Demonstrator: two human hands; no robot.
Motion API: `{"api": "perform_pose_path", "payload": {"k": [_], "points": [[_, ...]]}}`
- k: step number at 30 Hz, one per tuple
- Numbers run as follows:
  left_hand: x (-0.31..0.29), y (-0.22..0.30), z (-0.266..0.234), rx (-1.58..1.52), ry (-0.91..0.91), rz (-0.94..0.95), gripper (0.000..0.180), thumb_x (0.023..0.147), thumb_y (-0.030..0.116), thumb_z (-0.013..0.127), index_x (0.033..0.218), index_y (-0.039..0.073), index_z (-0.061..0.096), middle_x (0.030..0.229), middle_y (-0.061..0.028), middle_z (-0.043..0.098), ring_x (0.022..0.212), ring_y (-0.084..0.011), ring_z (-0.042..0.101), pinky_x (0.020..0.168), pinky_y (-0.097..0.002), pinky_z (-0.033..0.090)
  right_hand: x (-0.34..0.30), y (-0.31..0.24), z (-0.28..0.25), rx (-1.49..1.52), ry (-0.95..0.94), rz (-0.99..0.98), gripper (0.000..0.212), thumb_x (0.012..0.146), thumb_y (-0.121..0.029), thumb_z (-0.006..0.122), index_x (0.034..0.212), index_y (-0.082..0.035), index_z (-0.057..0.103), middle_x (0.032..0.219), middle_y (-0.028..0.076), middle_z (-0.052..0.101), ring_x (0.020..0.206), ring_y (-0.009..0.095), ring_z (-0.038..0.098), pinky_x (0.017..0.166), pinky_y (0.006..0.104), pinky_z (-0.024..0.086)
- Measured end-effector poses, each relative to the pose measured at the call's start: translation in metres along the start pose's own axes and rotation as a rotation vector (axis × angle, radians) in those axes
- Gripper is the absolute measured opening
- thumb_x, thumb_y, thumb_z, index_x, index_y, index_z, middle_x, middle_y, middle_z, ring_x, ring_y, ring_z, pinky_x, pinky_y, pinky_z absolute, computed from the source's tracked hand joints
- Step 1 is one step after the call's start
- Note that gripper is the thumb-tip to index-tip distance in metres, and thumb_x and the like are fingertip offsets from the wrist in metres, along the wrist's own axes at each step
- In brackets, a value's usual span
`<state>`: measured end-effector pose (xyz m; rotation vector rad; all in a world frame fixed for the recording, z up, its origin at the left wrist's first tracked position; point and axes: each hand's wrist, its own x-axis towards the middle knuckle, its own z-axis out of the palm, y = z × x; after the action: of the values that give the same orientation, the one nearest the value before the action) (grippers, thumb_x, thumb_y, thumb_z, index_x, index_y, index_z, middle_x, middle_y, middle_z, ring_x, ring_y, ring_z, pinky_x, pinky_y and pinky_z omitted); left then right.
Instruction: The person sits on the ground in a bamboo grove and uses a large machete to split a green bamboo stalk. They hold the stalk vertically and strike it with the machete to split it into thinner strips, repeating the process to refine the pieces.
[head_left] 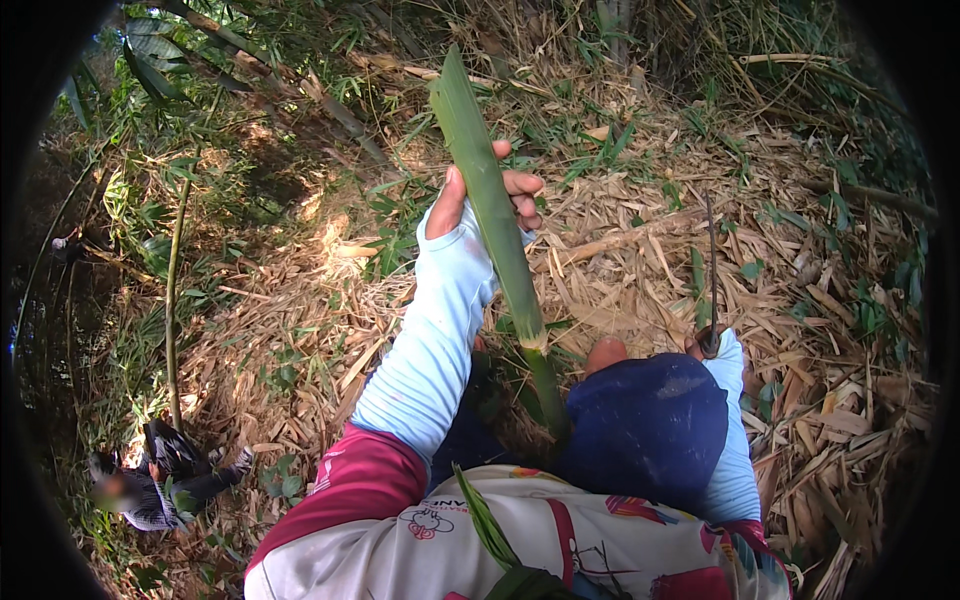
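My left hand (447,207) reaches forward and is closed round a long green bamboo stalk (490,200). The stalk is flat and broad toward its pointed far end; a pale joint shows lower down, and its thin near end comes between my knees. At my right side, beside my knee, my right hand (697,347) grips the dark handle of a long thin-bladed knife (712,260). Its blade points forward, seen nearly edge-on. Most of the right-hand fingers are hidden behind the handle and sleeve.
Dry bamboo leaves (640,270) cover the ground. Another person (170,490) sits low at the left, near an upright thin stem (174,290). Bamboo poles (340,115) lean at the far left. A fallen branch (875,200) lies at the right. A green leaf strip (483,520) lies against my shirt.
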<state>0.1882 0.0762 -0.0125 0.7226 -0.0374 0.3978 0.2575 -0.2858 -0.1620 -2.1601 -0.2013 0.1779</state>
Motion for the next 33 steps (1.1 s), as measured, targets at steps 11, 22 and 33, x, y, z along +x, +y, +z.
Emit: {"api": "perform_pose_path", "payload": {"k": [11,22,33], "points": [[-0.002,-0.017,-0.006,0.32,-0.093,0.105,0.057,0.09,0.036,0.071,0.127,0.0,0.046,0.086,-0.0103,0.061,0.06,-0.0178,0.057,0.056,-0.0317,0.047,0.001,-0.021,-0.007,-0.071,-0.043,0.049,0.02,0.078,-0.013,0.074,0.088,-0.006,0.059,0.069,0.003,0.056,0.063,0.013,0.052,0.059,0.0295,0.045],[0.007,-0.007,0.012,0.36,0.13,0.006,0.033,0.094,0.025,0.066,0.115,0.005,0.052,0.082,-0.0062,0.058,0.062,-0.0162,0.057,0.055,-0.0302,0.05,0.004,-0.002,0.001,0.025,-0.001,-0.01,0.02,0.078,-0.013,0.075,0.088,-0.006,0.059,0.068,0.002,0.055,0.063,0.013,0.051,0.06,0.0303,0.045],[0.018,0.096,0.021,0.432,0.27,0.255,0.031,0.098,0.03,0.06,0.114,0.005,0.053,0.082,-0.0045,0.055,0.065,-0.0139,0.053,0.055,-0.0307,0.049,0.07,-0.134,-0.019,0.165,-0.178,-0.365,0.022,0.08,-0.016,0.076,0.079,-0.006,0.055,0.064,0.0,0.056,0.059,0.009,0.05,0.056,0.0262,0.042]]}}
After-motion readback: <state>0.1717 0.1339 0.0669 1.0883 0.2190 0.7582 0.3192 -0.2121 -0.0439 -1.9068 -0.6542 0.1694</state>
